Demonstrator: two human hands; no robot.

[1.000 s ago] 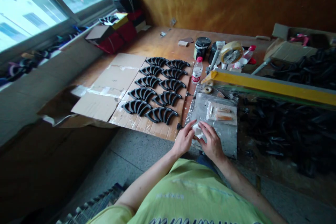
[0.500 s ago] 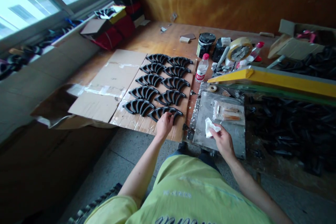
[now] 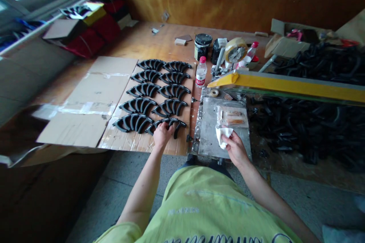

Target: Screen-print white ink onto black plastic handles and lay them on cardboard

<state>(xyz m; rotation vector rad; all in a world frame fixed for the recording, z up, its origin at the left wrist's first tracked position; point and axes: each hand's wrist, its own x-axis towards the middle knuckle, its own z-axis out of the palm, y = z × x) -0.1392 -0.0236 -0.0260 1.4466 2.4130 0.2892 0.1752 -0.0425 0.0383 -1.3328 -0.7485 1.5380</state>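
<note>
My left hand [image 3: 162,136] reaches down to the front right group of curved black pieces [image 3: 180,126] on the cardboard. Its fingertips are pinched together against that group, and whether a piece is between them is hidden. More black pieces [image 3: 132,123] lie fanned in overlapping groups, set out in two columns. In my right hand [image 3: 237,149] is a crumpled white cloth or tissue [image 3: 224,136], gripped between thumb and fingers above a grey metal plate [image 3: 209,142].
A red-capped bottle [image 3: 201,72] stands beyond the plate, near black tubs [image 3: 202,47] and a tape roll [image 3: 236,50]. A yellow-edged bar [image 3: 293,88] crosses on the right, above heaps of black pieces [image 3: 302,129]. Red boxes [image 3: 85,40] sit at the back left.
The view has turned right, so the scene sits further left. My left hand has shifted slightly left along the group, showing a black piece right of its fingers. The white cloth stays in my right hand.
</note>
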